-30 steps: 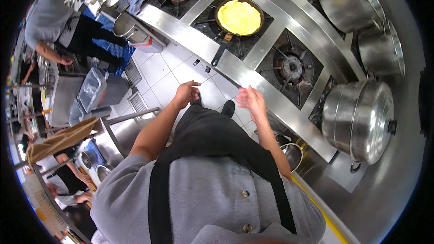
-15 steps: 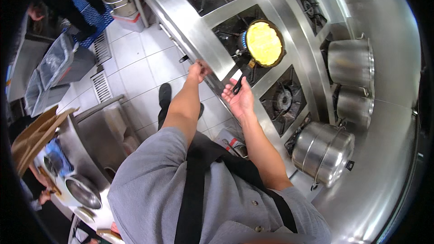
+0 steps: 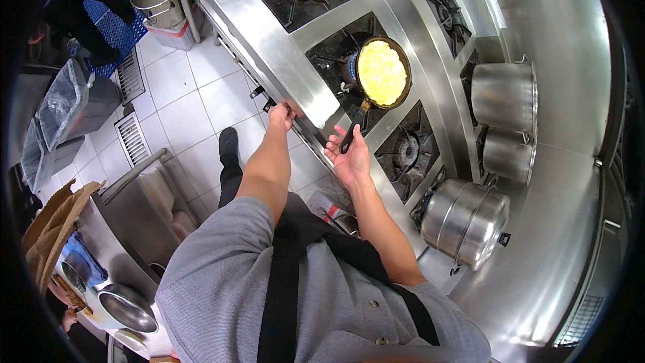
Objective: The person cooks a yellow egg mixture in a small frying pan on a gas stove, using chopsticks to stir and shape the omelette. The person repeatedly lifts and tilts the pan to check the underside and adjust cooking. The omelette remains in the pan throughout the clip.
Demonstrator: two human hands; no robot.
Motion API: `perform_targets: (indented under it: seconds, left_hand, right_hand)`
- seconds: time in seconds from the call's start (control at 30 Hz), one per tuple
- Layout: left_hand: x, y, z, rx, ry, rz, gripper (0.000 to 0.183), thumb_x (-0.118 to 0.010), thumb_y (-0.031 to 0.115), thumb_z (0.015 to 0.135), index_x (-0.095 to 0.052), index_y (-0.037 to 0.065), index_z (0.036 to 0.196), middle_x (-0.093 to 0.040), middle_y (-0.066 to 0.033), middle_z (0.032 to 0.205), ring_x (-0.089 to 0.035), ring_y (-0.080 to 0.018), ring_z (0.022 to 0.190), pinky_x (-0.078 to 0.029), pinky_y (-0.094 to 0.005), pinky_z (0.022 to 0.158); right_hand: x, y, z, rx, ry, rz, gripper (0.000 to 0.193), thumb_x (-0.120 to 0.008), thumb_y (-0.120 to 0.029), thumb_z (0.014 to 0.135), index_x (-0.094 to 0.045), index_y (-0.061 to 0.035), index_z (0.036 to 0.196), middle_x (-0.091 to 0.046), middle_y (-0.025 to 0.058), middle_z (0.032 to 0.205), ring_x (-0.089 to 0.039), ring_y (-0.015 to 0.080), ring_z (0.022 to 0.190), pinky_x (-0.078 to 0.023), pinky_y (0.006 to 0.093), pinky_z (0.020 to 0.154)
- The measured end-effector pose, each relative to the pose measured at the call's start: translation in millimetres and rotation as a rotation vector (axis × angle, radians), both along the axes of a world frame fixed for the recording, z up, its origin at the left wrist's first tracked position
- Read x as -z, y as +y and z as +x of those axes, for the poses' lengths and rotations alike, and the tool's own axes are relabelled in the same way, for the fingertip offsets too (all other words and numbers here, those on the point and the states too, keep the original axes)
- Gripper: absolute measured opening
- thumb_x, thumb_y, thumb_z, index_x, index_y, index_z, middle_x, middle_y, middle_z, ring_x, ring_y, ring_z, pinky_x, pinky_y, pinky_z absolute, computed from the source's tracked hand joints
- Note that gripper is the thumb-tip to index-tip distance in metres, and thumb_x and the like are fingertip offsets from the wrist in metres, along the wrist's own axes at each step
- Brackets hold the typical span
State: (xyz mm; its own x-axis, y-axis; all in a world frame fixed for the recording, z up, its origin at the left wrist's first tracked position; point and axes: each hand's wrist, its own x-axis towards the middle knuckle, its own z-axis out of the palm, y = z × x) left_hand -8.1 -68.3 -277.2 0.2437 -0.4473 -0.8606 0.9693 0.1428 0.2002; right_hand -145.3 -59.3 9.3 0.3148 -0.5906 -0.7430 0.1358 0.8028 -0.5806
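Note:
A round frying pan sits over a burner, with blue flame showing at its left side. Yellow egg fills most of the pan. The pan's dark handle slants down toward me, and its end lies in the palm of my right hand, fingers and thumb curled loosely about it. My left hand is closed at the stove's front edge, right beside black control knobs. Whatever its fingers grip there is hidden.
Around the pan are more burners on the steel stove. Large steel pots stand to the right. Grey lined bins and a counter with a metal bowl are at left. A person's legs show far left.
The whole view has shifted a little, so the stove and pan sit further left in it. Both hands keep nearly the same places, the right at the handle and the left by the knobs.

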Motion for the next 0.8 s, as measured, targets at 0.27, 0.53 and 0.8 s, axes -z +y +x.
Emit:
perform_targets:
  seconds: [0.27,0.53,0.8]
  left_hand:
    - [-32,40,9,0.180,-0.092,-0.034,0.037,-0.049,0.039,0.094,-0.052,0.002,0.091,-0.056,-0.0096,0.075,-0.058,-0.0193,0.062,-0.054,-0.0331,0.056]
    - [-64,265,57,0.580,-0.609,0.433,0.046,-0.055,0.038,0.087,-0.063,-0.007,0.087,-0.066,-0.0150,0.080,-0.061,-0.0204,0.060,-0.052,-0.0324,0.054]
    - [-350,513,-34,-0.233,-1.067,0.517,0.041,-0.049,0.036,0.096,-0.060,0.001,0.114,-0.064,-0.0058,0.098,-0.059,-0.0126,0.084,-0.049,-0.0272,0.077]
  right_hand:
    - [2,-17,-8,-0.085,-0.107,0.003,0.051,-0.045,-0.052,0.094,-0.052,-0.0044,0.110,-0.059,0.0105,0.085,-0.057,0.0224,0.076,-0.049,0.0376,0.072]
    - [1,-21,-22,-0.063,-0.517,0.151,0.035,-0.051,-0.034,0.094,-0.051,0.0018,0.095,-0.042,0.0013,0.077,-0.039,0.0135,0.069,-0.036,0.0277,0.063]
    - [51,-43,-36,-0.249,-0.610,0.067,0.036,-0.050,-0.033,0.095,-0.053,0.0022,0.100,-0.055,0.0059,0.085,-0.052,0.0179,0.076,-0.047,0.0307,0.071]
